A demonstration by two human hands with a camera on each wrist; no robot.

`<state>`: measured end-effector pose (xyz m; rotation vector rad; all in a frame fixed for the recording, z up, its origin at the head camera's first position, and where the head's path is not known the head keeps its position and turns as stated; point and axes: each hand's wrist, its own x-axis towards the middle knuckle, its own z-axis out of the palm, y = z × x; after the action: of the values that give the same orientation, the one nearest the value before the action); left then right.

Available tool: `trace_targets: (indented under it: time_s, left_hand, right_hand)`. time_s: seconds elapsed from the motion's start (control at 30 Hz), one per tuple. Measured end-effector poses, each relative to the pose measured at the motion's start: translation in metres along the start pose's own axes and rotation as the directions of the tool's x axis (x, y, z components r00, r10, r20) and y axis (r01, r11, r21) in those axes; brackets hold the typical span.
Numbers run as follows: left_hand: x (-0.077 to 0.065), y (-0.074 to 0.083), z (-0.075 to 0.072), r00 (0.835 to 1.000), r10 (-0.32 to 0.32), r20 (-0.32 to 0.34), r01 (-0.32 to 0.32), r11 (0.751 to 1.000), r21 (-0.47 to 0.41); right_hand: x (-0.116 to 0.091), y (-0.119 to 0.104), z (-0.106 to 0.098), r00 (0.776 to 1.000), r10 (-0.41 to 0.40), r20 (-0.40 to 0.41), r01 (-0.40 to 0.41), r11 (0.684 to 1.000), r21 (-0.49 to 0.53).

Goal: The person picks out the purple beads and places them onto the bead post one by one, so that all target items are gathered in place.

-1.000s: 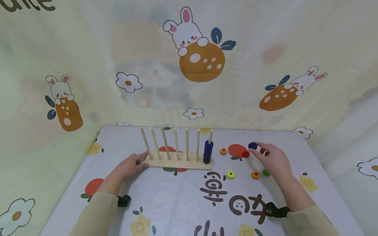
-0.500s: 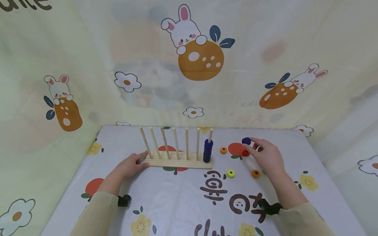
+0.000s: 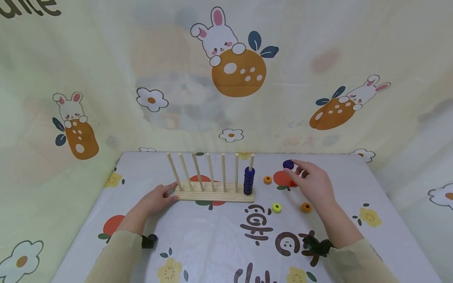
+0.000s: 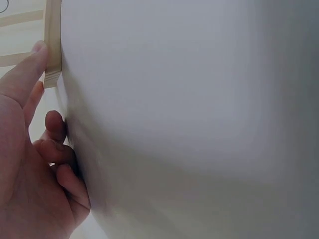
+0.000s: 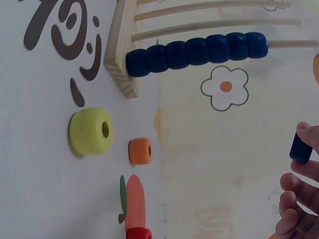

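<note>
A wooden peg rack [image 3: 216,197] stands on the table with several upright dowels. Dark blue beads [image 3: 249,182] are stacked on its rightmost dowel, whose tip shows bare above them. My left hand [image 3: 155,198] holds the rack's left end, thumb at the front and index finger behind; in the left wrist view the thumb [image 4: 27,74] lies against the wooden base [image 4: 53,45]. Up and right of the stack, my right hand [image 3: 315,184] pinches another dark blue bead [image 3: 288,164] between thumb and fingertips, clear of the table. The right wrist view shows this bead [image 5: 300,148] too.
Loose beads lie right of the rack: a small orange one [image 3: 267,180], a yellow-green one [image 3: 277,208], another orange one [image 3: 306,207] and a red one [image 3: 293,183] partly behind the right hand. A patterned cloth backdrop [image 3: 184,129] rises behind the table.
My right hand has carried the dark blue bead left and slightly upward, toward the rack. A green bead seen earlier is now hidden behind the right arm. My left hand stays on the rack.
</note>
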<state>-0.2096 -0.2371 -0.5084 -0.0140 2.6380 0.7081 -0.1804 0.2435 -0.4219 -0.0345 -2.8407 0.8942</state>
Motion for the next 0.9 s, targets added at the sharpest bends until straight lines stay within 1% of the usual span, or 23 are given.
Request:
trace_targets:
  time_s: [0.2, 0.33, 0.43, 0.63, 0.9]
  left_hand:
    - [0.000, 0.000, 0.001, 1.000, 0.011, -0.003, -0.011, 1.000, 0.003]
    - [0.000, 0.000, 0.001, 1.000, 0.009, -0.006, -0.009, 1.000, 0.006]
    - [-0.001, 0.000, 0.001, 1.000, 0.003, -0.008, -0.003, 1.000, 0.004]
    - [-0.002, 0.001, 0.002, 1.000, 0.013, -0.009, -0.013, 1.000, 0.008]
    - [-0.002, 0.001, 0.001, 1.000, 0.013, -0.007, -0.013, 1.000, 0.006]
  right_hand:
    - [0.001, -0.017, -0.004, 1.000, 0.011, 0.006, -0.011, 1.000, 0.016]
    - [0.001, -0.028, -0.006, 1.000, 0.002, -0.005, -0.002, 0.999, 0.033]
    - [0.000, -0.037, -0.007, 1.000, -0.018, -0.024, 0.019, 0.998, 0.054]
    - [-0.001, -0.055, -0.008, 0.995, -0.064, -0.070, 0.072, 0.991, 0.115]
    - [0.002, -0.075, -0.008, 0.990, -0.118, -0.077, 0.130, 0.977, 0.169]
